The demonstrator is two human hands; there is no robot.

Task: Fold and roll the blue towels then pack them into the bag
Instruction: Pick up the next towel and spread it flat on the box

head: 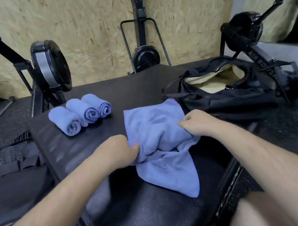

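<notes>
A loose blue towel (157, 131) lies crumpled across the black padded bench (142, 221) in the middle of the view. My left hand (118, 149) pinches its left edge, and my right hand (198, 122) grips its right side; a corner hangs down toward me. Three rolled blue towels (80, 114) lie side by side at the far left of the bench, untouched. The black bag (222, 89) sits open at the right, showing a tan lining, a little beyond my right hand.
Black rowing machines (49, 68) stand along the chipboard wall behind the bench, and one frame (265, 63) runs right beside the bag. Black straps (14, 153) lie on the rubber floor to the left. My bare knees show at the bottom edge.
</notes>
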